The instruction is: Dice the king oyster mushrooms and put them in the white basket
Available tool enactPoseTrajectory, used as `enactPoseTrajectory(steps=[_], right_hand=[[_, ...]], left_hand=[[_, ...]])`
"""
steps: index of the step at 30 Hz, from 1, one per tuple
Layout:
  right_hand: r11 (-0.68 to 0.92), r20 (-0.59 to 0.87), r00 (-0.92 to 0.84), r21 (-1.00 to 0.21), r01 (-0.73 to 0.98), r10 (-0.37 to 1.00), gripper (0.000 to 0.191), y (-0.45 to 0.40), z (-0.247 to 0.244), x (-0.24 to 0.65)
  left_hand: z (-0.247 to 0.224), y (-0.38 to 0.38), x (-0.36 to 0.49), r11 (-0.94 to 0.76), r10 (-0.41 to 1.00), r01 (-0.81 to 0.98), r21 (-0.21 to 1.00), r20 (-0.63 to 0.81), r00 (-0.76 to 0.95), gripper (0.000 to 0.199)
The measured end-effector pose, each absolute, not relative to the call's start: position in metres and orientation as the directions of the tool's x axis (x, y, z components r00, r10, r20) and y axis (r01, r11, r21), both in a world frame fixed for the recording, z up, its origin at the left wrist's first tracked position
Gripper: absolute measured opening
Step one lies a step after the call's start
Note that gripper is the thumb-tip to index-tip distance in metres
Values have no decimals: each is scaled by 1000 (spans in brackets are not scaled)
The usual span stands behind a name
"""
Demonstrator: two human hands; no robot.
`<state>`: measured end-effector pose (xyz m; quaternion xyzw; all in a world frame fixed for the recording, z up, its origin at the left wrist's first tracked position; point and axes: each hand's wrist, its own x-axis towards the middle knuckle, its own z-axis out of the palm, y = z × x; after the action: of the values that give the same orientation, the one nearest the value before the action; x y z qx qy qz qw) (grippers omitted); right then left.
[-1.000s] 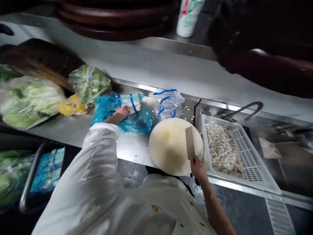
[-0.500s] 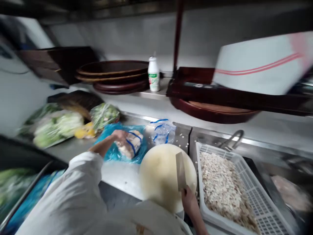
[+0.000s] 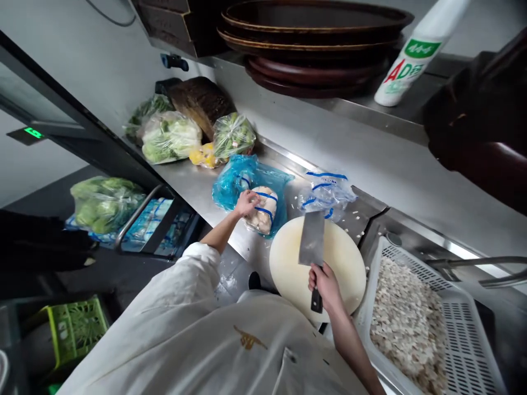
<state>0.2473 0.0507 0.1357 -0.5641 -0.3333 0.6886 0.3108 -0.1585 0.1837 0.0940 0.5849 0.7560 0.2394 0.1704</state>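
My right hand (image 3: 323, 282) is closed round the black handle of a cleaver (image 3: 312, 238), whose broad blade is over the round pale cutting board (image 3: 346, 263). To the left, my left hand (image 3: 247, 202) touches the edge of a clear bag of pale food (image 3: 264, 211) with blue stripes. Its fingers are bent, and whether they grip the bag is hard to tell. That bag lies on a blue plastic bag (image 3: 230, 181). Behind the board is a crumpled clear bag (image 3: 325, 192) with blue stripes.
A white basket (image 3: 465, 329) of chopped pale pieces stands right of the board. Bagged vegetables (image 3: 171, 137) lie at the back left. Above hangs a shelf with stacked trays (image 3: 304, 77) and a white bottle (image 3: 415, 60). Left is a fridge with a handle (image 3: 138, 219).
The view has turned left and down, bringing the fridge and a green crate into sight. The cleaver now shows its broad face. My left hand remains at the bag of pale food.
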Motion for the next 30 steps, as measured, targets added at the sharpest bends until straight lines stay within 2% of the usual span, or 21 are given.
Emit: enactPoseTrajectory(steps=[3, 7, 12, 20, 25, 28, 30], right_hand=[[-596, -549, -289, -796, -107, 785, 49, 63, 154, 194], [-574, -539, -248, -814, -90, 805, 52, 69, 147, 151], [-628, -591, -254, -772, -97, 766, 50, 59, 120, 115], [-616, -590, -188, -775, -142, 785, 45, 79, 109, 59], [-661, -639, -173, -734, -153, 749, 39, 91, 113, 45], [-681, -667, -138, -723, -116, 732, 32, 108, 117, 29], [-687, -680, -94, -721, -90, 727, 27, 126, 120, 21]], left_hand=[[79, 189, -177, 225, 950, 705, 672, 8, -311, 27], [56, 179, -213, 190, 950, 655, 731, 33, -312, 16], [39, 164, -249, 304, 879, 571, 763, 6, -476, 28], [47, 175, -221, 265, 944, 648, 714, -56, -324, 35], [69, 202, -193, 298, 953, 662, 687, -169, -253, 59], [78, 209, -168, 309, 950, 752, 582, -217, -223, 88], [81, 208, -155, 277, 957, 812, 513, -225, -184, 97]])
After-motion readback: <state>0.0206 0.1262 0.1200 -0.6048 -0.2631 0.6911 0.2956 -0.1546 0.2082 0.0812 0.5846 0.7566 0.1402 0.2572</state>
